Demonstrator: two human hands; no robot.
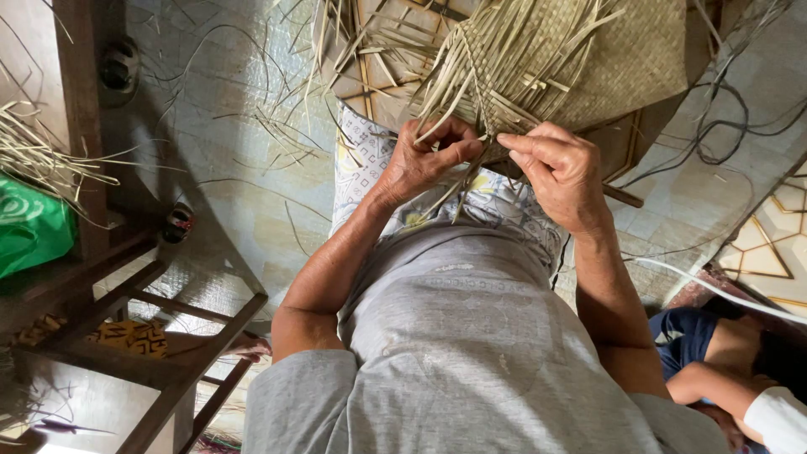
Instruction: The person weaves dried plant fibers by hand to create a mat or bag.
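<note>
A half-woven mat of pale dried leaf strips [588,59] lies across my lap, its loose ends fanning toward me. My left hand [424,160] pinches a few of the loose strips [458,92] at the woven edge. My right hand [559,172] grips strips at the same edge, thumb and forefinger pressed together, close beside the left hand. A patterned cushion [361,160] lies under the work on my knees.
Loose strips litter the tiled floor [244,101]. A dark wooden chair frame [168,336] stands at left with a green bag [29,231] and a bundle of strips. Another person's arm and blue clothing [714,353] show at lower right.
</note>
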